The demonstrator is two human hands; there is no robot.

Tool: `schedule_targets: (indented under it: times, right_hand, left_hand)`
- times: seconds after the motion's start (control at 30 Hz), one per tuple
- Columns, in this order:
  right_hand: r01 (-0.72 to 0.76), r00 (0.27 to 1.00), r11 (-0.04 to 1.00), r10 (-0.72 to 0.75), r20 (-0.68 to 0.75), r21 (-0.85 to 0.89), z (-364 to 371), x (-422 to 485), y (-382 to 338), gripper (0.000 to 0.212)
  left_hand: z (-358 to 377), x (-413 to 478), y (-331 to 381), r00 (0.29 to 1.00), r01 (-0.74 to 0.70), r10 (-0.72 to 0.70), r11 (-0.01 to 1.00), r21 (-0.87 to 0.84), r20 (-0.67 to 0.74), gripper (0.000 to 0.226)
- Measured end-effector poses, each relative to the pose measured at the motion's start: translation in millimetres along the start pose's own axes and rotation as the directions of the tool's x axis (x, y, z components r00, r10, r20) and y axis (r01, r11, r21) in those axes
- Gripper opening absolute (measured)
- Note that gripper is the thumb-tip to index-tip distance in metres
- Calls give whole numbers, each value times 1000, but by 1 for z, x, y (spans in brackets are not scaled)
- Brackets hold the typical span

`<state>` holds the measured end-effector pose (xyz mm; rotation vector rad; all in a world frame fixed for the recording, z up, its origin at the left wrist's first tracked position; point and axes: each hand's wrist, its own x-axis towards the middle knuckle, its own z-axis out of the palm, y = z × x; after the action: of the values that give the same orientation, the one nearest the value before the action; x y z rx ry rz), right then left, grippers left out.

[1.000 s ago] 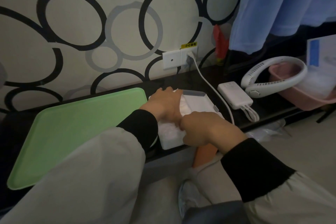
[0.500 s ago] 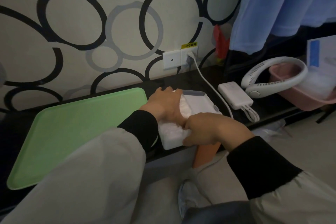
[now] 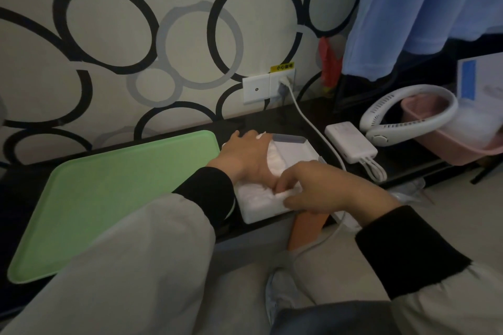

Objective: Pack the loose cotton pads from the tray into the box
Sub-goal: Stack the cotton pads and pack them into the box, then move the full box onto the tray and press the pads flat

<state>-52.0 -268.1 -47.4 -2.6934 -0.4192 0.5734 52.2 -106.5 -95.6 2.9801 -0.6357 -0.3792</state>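
A white box (image 3: 292,148) stands on the dark shelf just right of the green tray (image 3: 114,193), whose visible surface holds no pads. White cotton pads (image 3: 258,198) fill the box. My left hand (image 3: 245,155) lies over the box's left side, fingers spread, pressing down on the pads. My right hand (image 3: 324,187) reaches in from the right at the box's near end, its fingertips pinching a pad at the stack's front edge.
A white power bank (image 3: 351,141) with cables lies right of the box, a white charging cable (image 3: 313,125) runs from the wall socket. A white neck fan (image 3: 408,117) and pink basin (image 3: 460,149) stand farther right. Blue cloth hangs above.
My right hand slid right and toward the box's near end, its fingers now pinching the pads' edge. My left hand stayed pressed on the pads.
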Motion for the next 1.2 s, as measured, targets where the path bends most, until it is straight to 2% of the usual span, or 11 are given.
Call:
schedule_targets:
  times: [0.1,0.23,0.37,0.43,0.5,0.57,0.63,0.73,0.83,1.0,1.2]
  right_hand:
    - [3,994,1000,-3,-109,4,1,-2,5,24]
    - [2,989,998,-10,-147,-55,8,3,4,26]
    - [11,996,999,-15,-85,-53,6,2,7,32]
    - [10,994,1000,-13,-110,-27,6,0,10,31]
    - [-20,973,1000,16,-232,-13,4,-1,13,21]
    - [-114,943,993,114,-312,18,1,-4,15,9]
    - [-238,938,970,244,-246,55,-1,-8,14,18]
    - [-324,946,941,324,18,96,5,-14,8,25]
    - [-380,925,860,343,166,340,16,-16,2,32]
    - [-314,939,837,345,13,448,21,-16,2,30]
    - [-251,931,776,358,-75,579,16,-10,4,33]
  left_hand:
    - [2,0,0,1000,0,0,1000,-9,-28,142]
    - [0,-4,1,1000,-20,20,999,-29,-23,140]
    - [-5,-15,0,999,-33,34,990,-138,-1,130]
    - [-7,-20,-4,999,-3,-7,966,-260,-37,111]
    - [-7,-22,-14,983,24,-95,917,-398,-159,85]
    - [-5,-24,-25,951,42,-187,867,-497,-245,66]
    - [-2,-29,-30,937,68,-249,820,-569,-247,56]
    - [2,-35,-31,929,81,-290,767,-637,-231,49]
    - [1,-35,-29,931,83,-296,739,-669,-212,45]
    - [-7,-36,-26,924,74,-304,735,-674,-230,45]
    - [-25,-54,-32,870,45,-381,693,-719,-312,47]
